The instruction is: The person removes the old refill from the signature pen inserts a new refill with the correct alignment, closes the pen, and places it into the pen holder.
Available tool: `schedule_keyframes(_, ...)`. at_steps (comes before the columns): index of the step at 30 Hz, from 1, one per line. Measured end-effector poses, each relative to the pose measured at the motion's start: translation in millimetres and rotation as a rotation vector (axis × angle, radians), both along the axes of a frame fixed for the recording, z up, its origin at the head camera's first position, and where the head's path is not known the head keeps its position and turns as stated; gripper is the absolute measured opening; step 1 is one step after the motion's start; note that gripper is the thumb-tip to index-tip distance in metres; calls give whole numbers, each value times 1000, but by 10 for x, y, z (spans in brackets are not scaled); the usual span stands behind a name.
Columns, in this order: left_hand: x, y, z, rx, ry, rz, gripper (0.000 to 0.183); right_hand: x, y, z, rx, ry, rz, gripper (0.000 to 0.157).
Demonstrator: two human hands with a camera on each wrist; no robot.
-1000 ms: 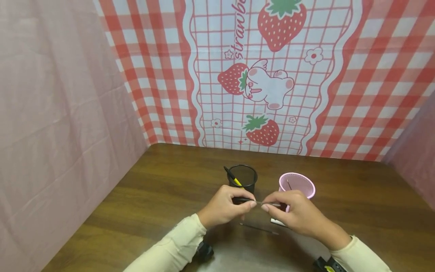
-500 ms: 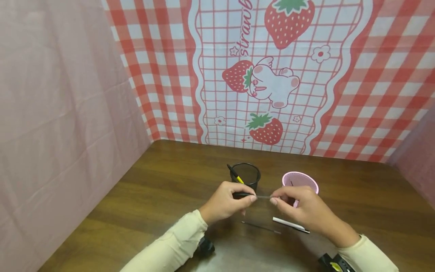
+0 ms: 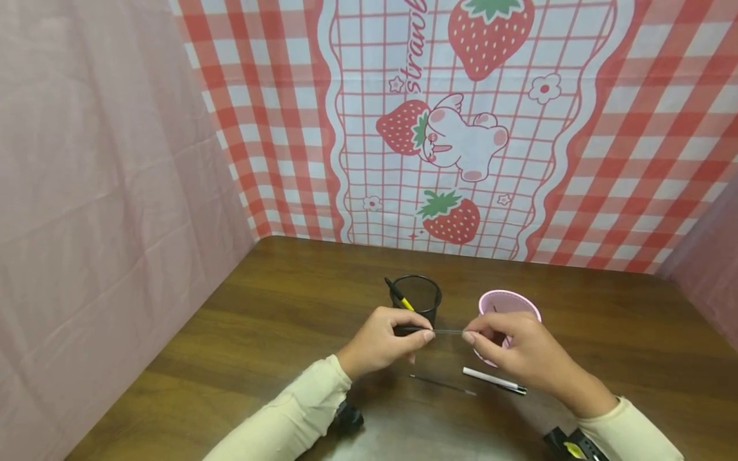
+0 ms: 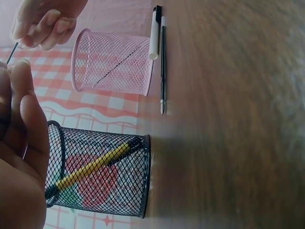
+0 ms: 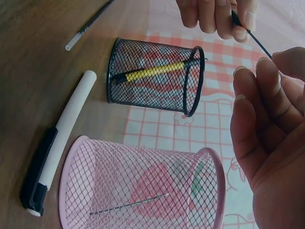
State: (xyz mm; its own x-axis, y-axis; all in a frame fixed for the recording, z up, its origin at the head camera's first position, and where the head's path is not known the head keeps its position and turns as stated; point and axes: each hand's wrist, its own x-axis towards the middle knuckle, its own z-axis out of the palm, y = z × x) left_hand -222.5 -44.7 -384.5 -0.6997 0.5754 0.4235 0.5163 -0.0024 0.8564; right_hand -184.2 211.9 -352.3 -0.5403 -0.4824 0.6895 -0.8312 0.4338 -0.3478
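My left hand (image 3: 387,339) holds a black pen (image 3: 407,330), its body mostly hidden by the fingers. From the pen's end a thin refill (image 3: 448,331) runs across to my right hand (image 3: 521,349), which pinches its far end between thumb and forefinger. The right wrist view shows the refill (image 5: 259,44) as a dark line between both sets of fingertips. Below the hands, another refill (image 3: 442,385) lies on the table. To its right rests a white pen (image 3: 490,378) with a black clip.
Behind the left hand stands a black mesh cup (image 4: 100,172) with a yellow-and-black pen (image 4: 93,164) leaning inside. A pink mesh cup (image 4: 114,63), partly behind the right hand in the head view, holds a thin rod (image 5: 128,204). A checked strawberry cloth (image 3: 288,128) hangs at the table's back edge.
My right hand has drawn away to the right from the left hand, so a longer stretch of refill shows between them. The white pen has come out from behind the right hand.
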Motion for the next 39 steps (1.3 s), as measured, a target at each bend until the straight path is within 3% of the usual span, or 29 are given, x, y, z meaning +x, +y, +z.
schedule_keyframes(15, 55, 0, 24, 2, -46, -4, 12, 11, -76, -18, 5, 16, 52, 33)
schedule_keyframes(22, 42, 17, 41, -3, -47, -12, 12, 33, -40, 33, 53, -49, 14, 35)
schedule_keyframes(32, 16, 10, 33, -13, -7, -34, 15, 49, 10, 59, 82, -11, -4, 35)
schedule_keyframes(39, 29, 9, 41, -41, -7, -39, 18, 45, -8, 60, 95, -53, 56, 34)
